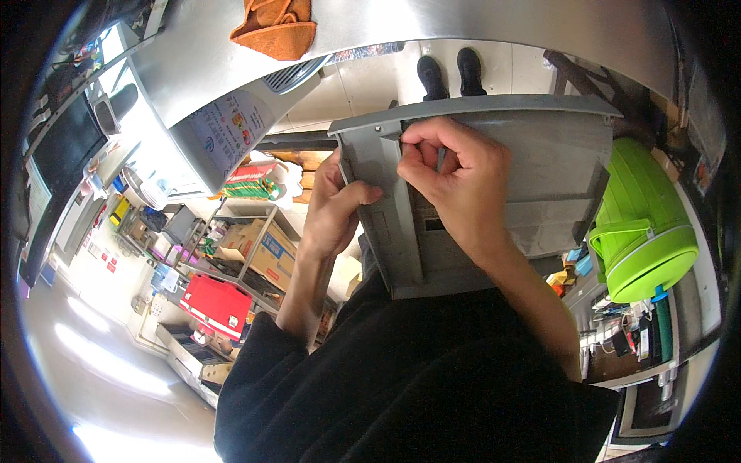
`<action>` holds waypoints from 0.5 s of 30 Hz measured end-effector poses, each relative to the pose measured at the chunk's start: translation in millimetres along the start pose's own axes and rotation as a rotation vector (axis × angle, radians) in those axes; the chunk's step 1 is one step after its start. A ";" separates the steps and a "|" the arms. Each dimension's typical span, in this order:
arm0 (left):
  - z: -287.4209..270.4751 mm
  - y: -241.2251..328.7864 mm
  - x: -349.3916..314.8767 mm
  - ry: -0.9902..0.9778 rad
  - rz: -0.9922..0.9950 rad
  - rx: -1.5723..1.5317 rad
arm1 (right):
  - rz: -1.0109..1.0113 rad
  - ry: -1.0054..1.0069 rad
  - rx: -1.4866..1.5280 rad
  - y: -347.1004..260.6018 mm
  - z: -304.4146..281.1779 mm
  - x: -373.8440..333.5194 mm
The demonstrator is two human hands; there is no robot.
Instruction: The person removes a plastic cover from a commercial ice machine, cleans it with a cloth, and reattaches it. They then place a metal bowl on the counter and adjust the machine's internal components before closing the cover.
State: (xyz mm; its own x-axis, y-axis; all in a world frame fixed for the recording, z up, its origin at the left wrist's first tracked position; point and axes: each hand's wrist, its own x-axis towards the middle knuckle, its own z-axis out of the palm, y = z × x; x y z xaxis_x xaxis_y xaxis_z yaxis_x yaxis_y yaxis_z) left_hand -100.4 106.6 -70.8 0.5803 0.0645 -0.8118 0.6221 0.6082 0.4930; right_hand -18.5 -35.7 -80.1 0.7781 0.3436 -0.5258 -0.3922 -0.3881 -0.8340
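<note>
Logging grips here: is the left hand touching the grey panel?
Touching: the head view shows the left hand gripping the grey panel at its left edge, thumb over its face.

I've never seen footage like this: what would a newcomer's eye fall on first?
Probably the bright green lidded container at the right. In the middle, the left hand grips a grey panel by its left edge, the right hand curled over it. At the top, an orange cloth lies on metal.
</note>
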 end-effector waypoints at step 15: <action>-2.8 5.1 2.7 0.022 -0.013 0.010 | -0.280 -0.254 -0.159 6.4 -10.8 20.5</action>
State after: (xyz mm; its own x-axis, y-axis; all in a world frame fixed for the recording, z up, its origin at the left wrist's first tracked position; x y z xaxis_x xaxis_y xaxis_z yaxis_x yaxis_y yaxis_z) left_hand -97.1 112.1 -71.4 0.5607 0.0739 -0.8247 0.6347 0.6012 0.4854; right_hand 0.2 -40.4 -94.4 0.6906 0.6471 -0.3229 -0.0860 -0.3698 -0.9251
